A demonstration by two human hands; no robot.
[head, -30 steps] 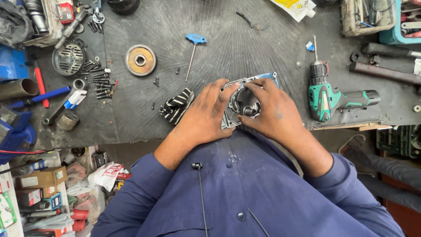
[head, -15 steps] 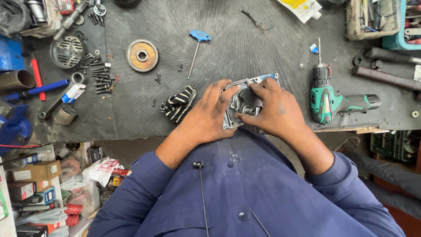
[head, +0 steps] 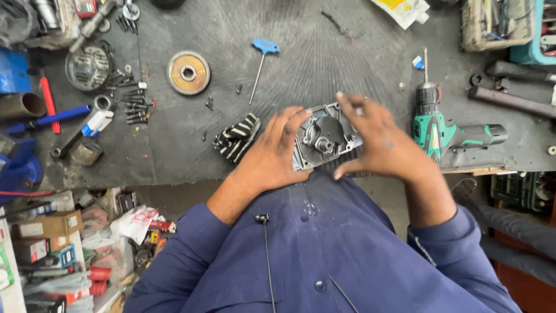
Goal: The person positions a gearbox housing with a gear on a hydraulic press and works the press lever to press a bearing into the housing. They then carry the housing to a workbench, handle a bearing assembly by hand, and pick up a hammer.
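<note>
A grey metal housing cover (head: 322,137) with a round recess and a small shaft in its middle is held up between both hands over the near edge of the dark workbench (head: 289,64). My left hand (head: 272,152) grips its left side, fingers along the top corner. My right hand (head: 379,139) clasps its right side, thumb under the lower edge and fingers over the top. A black-and-white striped rag (head: 237,138) lies just left of my left hand.
A green cordless drill (head: 449,132) lies right of my right hand. A blue T-handle hex key (head: 262,64), a toothed gear (head: 188,72), loose screws (head: 134,98), a round grille part (head: 88,68) and red and blue tools sit further back and left. Boxes clutter the floor at left.
Both hands have shifted on the housing cover, turning it so its inner face with the round recess now shows. The view has tilted slightly.
</note>
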